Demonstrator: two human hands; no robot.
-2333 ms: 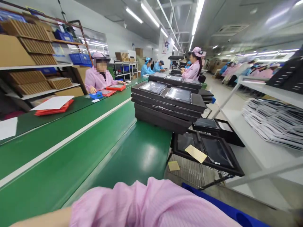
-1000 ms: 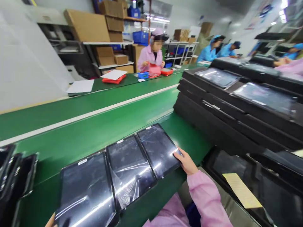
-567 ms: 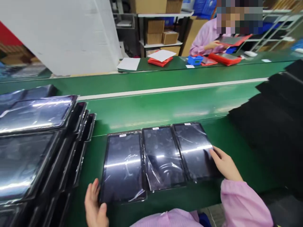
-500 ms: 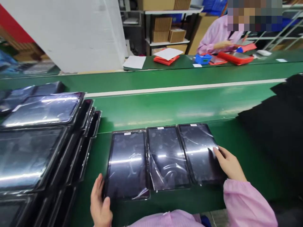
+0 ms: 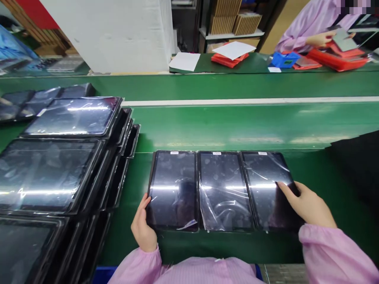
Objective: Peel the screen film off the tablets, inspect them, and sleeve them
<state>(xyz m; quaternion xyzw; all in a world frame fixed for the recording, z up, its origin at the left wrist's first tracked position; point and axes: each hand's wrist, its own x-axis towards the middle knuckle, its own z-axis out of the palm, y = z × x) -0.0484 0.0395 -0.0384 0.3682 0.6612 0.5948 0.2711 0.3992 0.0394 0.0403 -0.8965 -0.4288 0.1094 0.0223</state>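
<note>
Three dark film-covered tablets lie side by side in front of me: a left tablet, a middle tablet and a right tablet. Each has a small white label at its top edge. My left hand is closed against the left tablet's outer edge, fingertips at its side. With the thumb on its glass and the fingers round its outer edge, my right hand grips the right tablet. The fingers under that edge are hidden. Film is lifted at the left tablet's bottom corner.
Tall stacks of similar tablets stand close on my left. A black pile lies at the right. Beyond the green bench, a co-worker's hands hold a flat grey item above red trays, near a blue box.
My left hand has moved up along the left tablet and closed in on its edge. The left tablet now sits level with the others. My view has shifted; the right hand keeps its grip.
</note>
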